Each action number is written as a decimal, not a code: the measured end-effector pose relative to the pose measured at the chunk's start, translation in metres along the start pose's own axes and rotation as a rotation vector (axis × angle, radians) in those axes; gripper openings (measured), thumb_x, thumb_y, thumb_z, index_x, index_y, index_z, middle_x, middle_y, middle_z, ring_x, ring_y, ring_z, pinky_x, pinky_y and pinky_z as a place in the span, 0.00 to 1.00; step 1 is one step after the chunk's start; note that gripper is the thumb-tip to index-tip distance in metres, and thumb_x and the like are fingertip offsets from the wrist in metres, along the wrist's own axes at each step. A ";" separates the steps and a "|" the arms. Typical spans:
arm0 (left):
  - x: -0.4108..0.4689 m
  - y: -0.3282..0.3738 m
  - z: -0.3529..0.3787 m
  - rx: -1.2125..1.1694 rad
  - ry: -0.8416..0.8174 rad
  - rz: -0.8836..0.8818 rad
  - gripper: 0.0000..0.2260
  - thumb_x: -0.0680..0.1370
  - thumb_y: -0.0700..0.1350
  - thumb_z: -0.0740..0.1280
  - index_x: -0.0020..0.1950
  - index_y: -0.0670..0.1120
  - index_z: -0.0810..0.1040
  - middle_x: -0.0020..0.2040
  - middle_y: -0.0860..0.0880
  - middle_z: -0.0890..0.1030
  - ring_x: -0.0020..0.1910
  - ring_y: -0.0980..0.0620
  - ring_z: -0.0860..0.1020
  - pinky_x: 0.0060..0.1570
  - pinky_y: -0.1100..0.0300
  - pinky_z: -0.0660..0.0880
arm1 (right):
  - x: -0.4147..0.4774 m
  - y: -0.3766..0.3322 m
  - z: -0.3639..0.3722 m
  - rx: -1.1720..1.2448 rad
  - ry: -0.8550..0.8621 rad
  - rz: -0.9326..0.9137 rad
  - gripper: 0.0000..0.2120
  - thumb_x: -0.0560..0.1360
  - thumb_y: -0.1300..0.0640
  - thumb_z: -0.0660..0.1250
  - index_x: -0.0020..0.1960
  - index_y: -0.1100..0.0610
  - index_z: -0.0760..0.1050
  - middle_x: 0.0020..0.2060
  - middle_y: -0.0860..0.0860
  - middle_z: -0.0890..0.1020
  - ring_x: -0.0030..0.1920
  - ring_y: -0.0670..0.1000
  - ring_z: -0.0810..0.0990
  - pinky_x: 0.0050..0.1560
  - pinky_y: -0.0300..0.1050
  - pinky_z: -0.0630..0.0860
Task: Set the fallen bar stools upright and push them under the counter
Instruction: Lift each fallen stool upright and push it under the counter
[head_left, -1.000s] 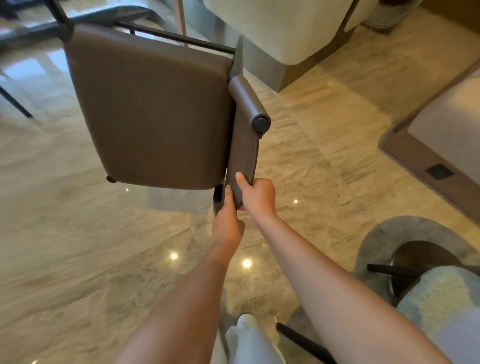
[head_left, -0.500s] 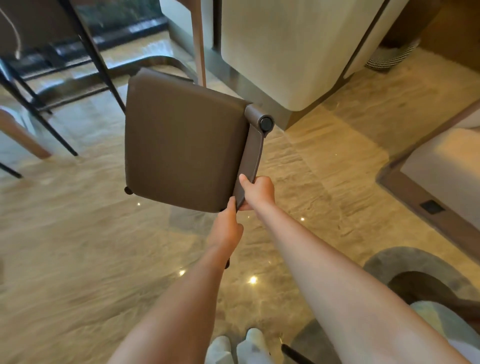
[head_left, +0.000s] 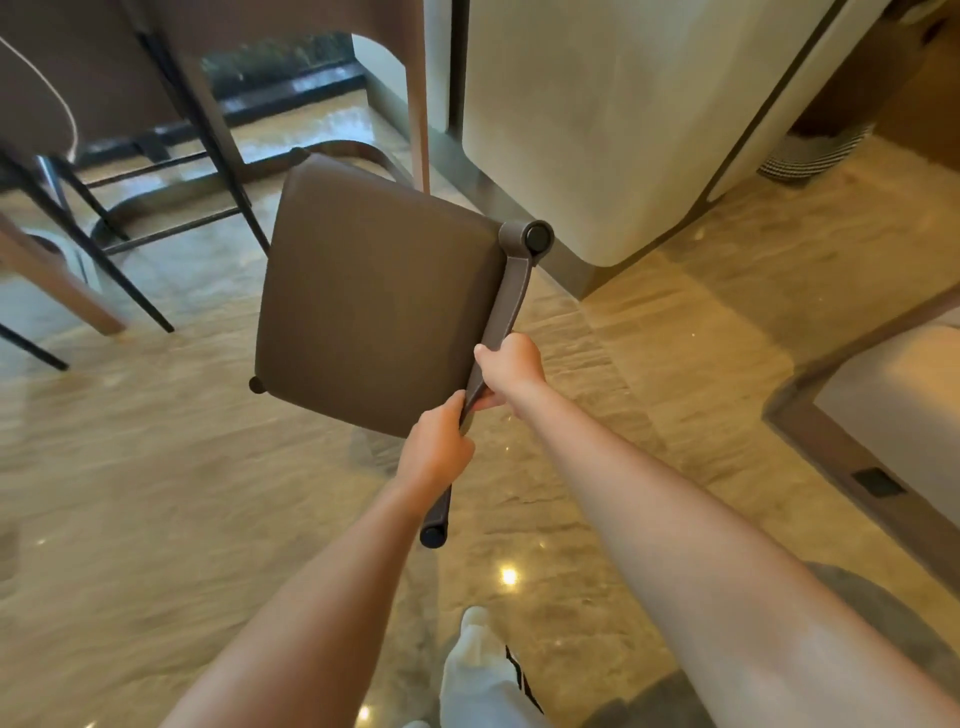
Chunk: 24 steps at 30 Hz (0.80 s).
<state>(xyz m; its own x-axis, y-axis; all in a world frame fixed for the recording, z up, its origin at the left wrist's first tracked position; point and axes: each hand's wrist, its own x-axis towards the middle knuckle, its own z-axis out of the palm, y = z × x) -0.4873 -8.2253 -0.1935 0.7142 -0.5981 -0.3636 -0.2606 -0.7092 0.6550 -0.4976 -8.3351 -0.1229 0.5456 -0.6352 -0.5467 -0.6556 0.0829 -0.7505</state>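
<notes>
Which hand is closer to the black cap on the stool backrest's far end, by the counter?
Right. The right hand grips the backrest below the far cap; the left hand grips it farther down, close to the near cap.

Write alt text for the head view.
A person's left hand and right hand grip the padded backrest bar of a brown leather-look bar stool, its square seat facing the camera. A cream rounded counter stands beyond it; another stool's black metal legs show upper left.

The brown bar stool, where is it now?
Head view, centre: the brown bar stool is left of the cream counter, its backrest gripped by the left hand and right hand.
</notes>
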 end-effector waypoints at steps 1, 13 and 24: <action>0.005 0.006 -0.005 -0.001 0.001 -0.006 0.29 0.74 0.33 0.59 0.74 0.50 0.66 0.57 0.46 0.80 0.51 0.45 0.79 0.48 0.49 0.79 | 0.005 -0.006 -0.004 0.005 0.002 -0.010 0.06 0.81 0.59 0.60 0.48 0.63 0.69 0.52 0.59 0.75 0.50 0.69 0.81 0.38 0.59 0.82; 0.062 0.075 -0.050 -0.019 0.009 -0.025 0.26 0.75 0.34 0.58 0.71 0.50 0.70 0.48 0.49 0.78 0.39 0.47 0.79 0.35 0.48 0.82 | 0.061 -0.075 -0.041 0.031 0.013 -0.048 0.11 0.77 0.69 0.57 0.38 0.58 0.64 0.49 0.59 0.73 0.44 0.71 0.81 0.31 0.61 0.81; 0.124 0.124 -0.086 -0.095 -0.160 -0.079 0.28 0.75 0.33 0.59 0.75 0.49 0.67 0.59 0.45 0.78 0.32 0.45 0.82 0.28 0.52 0.81 | 0.112 -0.129 -0.076 0.028 -0.012 -0.025 0.06 0.78 0.70 0.59 0.53 0.64 0.68 0.54 0.62 0.75 0.31 0.62 0.80 0.19 0.48 0.76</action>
<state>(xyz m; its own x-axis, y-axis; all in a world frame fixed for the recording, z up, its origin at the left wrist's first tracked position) -0.3749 -8.3551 -0.1005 0.6157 -0.5988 -0.5121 -0.1398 -0.7227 0.6769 -0.3918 -8.4753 -0.0587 0.5682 -0.6277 -0.5321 -0.6270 0.0884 -0.7739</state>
